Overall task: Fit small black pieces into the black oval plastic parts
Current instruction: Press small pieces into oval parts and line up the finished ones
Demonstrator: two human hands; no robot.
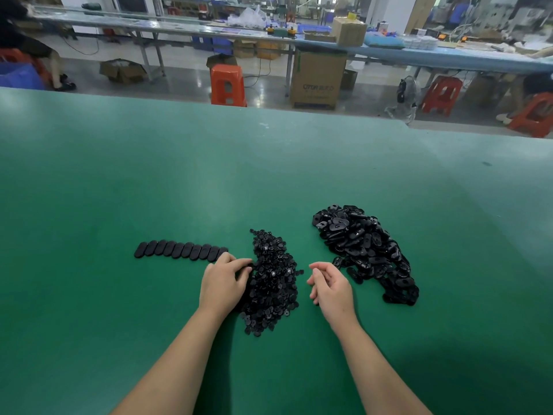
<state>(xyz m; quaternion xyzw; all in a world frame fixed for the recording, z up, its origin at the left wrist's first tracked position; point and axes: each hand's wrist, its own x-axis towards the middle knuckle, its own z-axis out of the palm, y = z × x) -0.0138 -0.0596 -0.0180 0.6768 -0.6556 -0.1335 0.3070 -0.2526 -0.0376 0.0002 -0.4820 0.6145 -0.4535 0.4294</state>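
Left hand [223, 280] fingers curl into small pieces [272, 283]; right hand [329, 287] loosely curled, empty, ovals pile [368, 250] just right of it.

A big green table [149, 181] holds a row of black ovals [179, 250] at middle left, a pile of small pieces [273, 283] in the middle, and a pile of ovals [368, 250] at right.

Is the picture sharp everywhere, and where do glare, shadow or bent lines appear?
Head view: the pile of small pieces and the pile of oval parts are fairly sharp; the far workshop is soft. The green table carries a pale sheen in its middle and darkens toward the corners. Its far edge curves, a wide-angle effect. Soft shadows lie under both forearms.
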